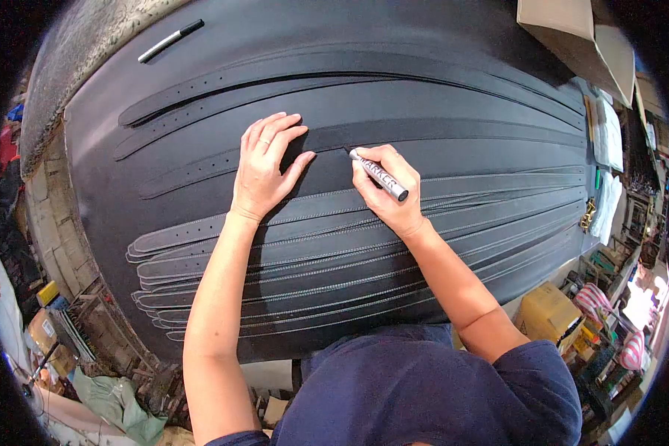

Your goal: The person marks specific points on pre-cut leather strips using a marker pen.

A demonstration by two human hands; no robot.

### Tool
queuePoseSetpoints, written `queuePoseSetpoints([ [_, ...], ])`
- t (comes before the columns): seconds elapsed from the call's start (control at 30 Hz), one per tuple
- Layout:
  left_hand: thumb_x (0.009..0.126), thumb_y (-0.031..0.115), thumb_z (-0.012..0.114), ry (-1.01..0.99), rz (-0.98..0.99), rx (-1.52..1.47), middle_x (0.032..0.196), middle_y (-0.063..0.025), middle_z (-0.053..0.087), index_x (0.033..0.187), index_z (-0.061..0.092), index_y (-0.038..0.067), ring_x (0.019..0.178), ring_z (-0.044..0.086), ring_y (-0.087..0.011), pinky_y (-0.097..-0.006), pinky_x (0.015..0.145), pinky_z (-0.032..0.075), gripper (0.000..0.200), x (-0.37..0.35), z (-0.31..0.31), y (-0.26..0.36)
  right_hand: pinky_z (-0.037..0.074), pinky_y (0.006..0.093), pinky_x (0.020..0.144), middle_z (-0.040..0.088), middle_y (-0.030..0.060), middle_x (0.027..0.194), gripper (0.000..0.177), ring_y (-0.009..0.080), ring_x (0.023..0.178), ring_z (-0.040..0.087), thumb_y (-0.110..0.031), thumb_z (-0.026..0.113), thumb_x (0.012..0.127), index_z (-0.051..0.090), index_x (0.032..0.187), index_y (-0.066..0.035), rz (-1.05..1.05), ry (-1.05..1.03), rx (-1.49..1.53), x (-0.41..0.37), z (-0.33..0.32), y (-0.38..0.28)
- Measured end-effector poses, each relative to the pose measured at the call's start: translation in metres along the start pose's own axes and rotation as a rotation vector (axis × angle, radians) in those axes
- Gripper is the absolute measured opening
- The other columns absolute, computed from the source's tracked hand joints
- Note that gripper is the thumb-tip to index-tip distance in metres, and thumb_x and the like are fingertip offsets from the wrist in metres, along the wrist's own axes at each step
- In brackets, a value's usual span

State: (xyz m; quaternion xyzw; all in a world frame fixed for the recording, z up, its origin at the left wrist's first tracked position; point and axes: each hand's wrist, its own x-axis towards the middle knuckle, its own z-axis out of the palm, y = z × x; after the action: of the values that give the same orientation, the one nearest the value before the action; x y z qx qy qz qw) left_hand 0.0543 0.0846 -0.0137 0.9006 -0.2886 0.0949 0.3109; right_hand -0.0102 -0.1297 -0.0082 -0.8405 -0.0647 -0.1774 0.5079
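My right hand [390, 189] grips a silver marker [379, 175] with a dark end, its tip at the lower edge of a black leather belt [438, 131]. That belt lies lengthwise across the dark work surface, with punched holes toward its left end. My left hand [269, 163] rests over the same belt, fingers stretched out and a ring on one finger. Below both hands lie several black belts with pale stitching [193, 234], side by side and partly under my forearms. Above them are more black belts [275, 72] with holes at the left.
A second marker [171, 41] with a black cap lies at the upper left. An open cardboard box [572, 30] stands at the upper right, near white plastic packets [608, 134]. Brass-coloured buckles [588, 214] sit at the right edge. A yellowish carton [546, 316] is lower right.
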Motion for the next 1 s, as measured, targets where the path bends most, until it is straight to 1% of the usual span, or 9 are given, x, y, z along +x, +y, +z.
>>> queuePoseSetpoints([
  [0.1, 0.078, 0.017, 0.080, 0.000, -0.003, 0.002, 0.130, -0.0059, 0.062, 0.114, 0.065, 0.009, 0.126, 0.053, -0.0279, -0.0415, 0.107, 0.039, 0.040, 0.000, 0.000, 0.000, 0.048, 0.0221, 0.062, 0.067, 0.0045, 0.083, 0.017, 0.0052, 0.071, 0.059, 0.001, 0.073, 0.085, 0.068, 0.101, 0.001, 0.231, -0.030, 0.145, -0.002, -0.002, -0.003],
  [0.2, 0.078, 0.017, 0.080, -0.002, -0.002, -0.001, 0.129, -0.0061, 0.062, 0.114, 0.065, 0.008, 0.126, 0.053, -0.0282, -0.0414, 0.107, 0.039, 0.040, 0.000, 0.000, 0.000, 0.048, 0.0221, 0.062, 0.067, 0.0047, 0.084, 0.017, 0.0055, 0.070, 0.059, 0.001, 0.072, 0.084, 0.068, 0.101, 0.001, 0.141, -0.029, 0.105, -0.001, -0.002, -0.004],
  [0.3, 0.078, 0.017, 0.080, -0.004, -0.001, -0.003, 0.129, -0.0064, 0.062, 0.114, 0.065, 0.008, 0.126, 0.053, -0.0284, -0.0415, 0.107, 0.039, 0.040, 0.000, 0.000, 0.000, 0.052, 0.0286, 0.067, 0.068, 0.0108, 0.087, 0.018, 0.0159, 0.073, 0.065, 0.004, 0.072, 0.081, 0.066, 0.097, 0.000, 0.197, -0.055, 0.115, 0.001, -0.003, -0.009],
  [0.4, 0.079, 0.018, 0.080, -0.009, -0.001, -0.003, 0.129, -0.0064, 0.061, 0.114, 0.065, 0.008, 0.126, 0.053, -0.0279, -0.0421, 0.108, 0.039, 0.040, 0.000, 0.000, 0.001, 0.052, 0.0285, 0.067, 0.067, 0.0116, 0.087, 0.019, 0.0166, 0.074, 0.066, 0.004, 0.072, 0.081, 0.066, 0.098, 0.000, 0.089, -0.053, 0.070, 0.001, -0.002, -0.005],
  [0.43, 0.079, 0.020, 0.079, -0.012, -0.002, -0.003, 0.128, -0.0063, 0.061, 0.114, 0.065, 0.008, 0.126, 0.052, -0.0272, -0.0425, 0.108, 0.038, 0.040, 0.000, 0.000, 0.000, 0.051, 0.0267, 0.064, 0.067, 0.0080, 0.084, 0.018, 0.0127, 0.072, 0.064, 0.003, 0.072, 0.082, 0.065, 0.099, 0.000, 0.095, -0.059, 0.087, 0.003, -0.005, -0.005],
  [0.57, 0.078, 0.016, 0.080, -0.001, 0.014, -0.006, 0.129, -0.0069, 0.062, 0.115, 0.065, 0.007, 0.126, 0.053, -0.0289, -0.0424, 0.107, 0.039, 0.040, 0.000, 0.000, 0.000, 0.048, 0.0209, 0.059, 0.065, -0.0003, 0.077, 0.012, 0.0027, 0.068, 0.057, 0.001, 0.071, 0.085, 0.065, 0.095, 0.001, 0.419, -0.014, 0.309, 0.003, -0.023, -0.010],
  [0.67, 0.078, 0.016, 0.080, -0.002, 0.010, 0.000, 0.129, -0.0073, 0.062, 0.114, 0.065, 0.007, 0.126, 0.054, -0.0293, -0.0426, 0.107, 0.039, 0.040, 0.000, -0.001, 0.001, 0.048, 0.0212, 0.058, 0.065, 0.0019, 0.075, 0.011, 0.0036, 0.066, 0.057, 0.001, 0.072, 0.083, 0.065, 0.092, 0.001, 0.302, 0.026, 0.151, 0.001, -0.030, -0.007],
  [0.9, 0.078, 0.015, 0.080, -0.012, 0.004, -0.006, 0.128, -0.0085, 0.063, 0.114, 0.065, 0.007, 0.126, 0.054, -0.0298, -0.0429, 0.107, 0.039, 0.040, 0.002, -0.002, 0.003, 0.049, 0.0233, 0.061, 0.063, 0.0040, 0.077, 0.015, 0.0062, 0.069, 0.059, 0.002, 0.072, 0.081, 0.066, 0.094, 0.000, 0.265, -0.010, 0.118, -0.004, -0.029, -0.004],
  [1.0, 0.078, 0.014, 0.080, -0.008, 0.008, -0.001, 0.130, -0.0086, 0.062, 0.115, 0.065, 0.007, 0.127, 0.053, -0.0298, -0.0431, 0.107, 0.039, 0.040, 0.002, -0.002, 0.004, 0.048, 0.0232, 0.061, 0.064, 0.0028, 0.078, 0.012, 0.0053, 0.070, 0.059, 0.002, 0.071, 0.082, 0.064, 0.091, 0.000, 0.420, 0.022, 0.265, -0.002, -0.043, -0.003],
])
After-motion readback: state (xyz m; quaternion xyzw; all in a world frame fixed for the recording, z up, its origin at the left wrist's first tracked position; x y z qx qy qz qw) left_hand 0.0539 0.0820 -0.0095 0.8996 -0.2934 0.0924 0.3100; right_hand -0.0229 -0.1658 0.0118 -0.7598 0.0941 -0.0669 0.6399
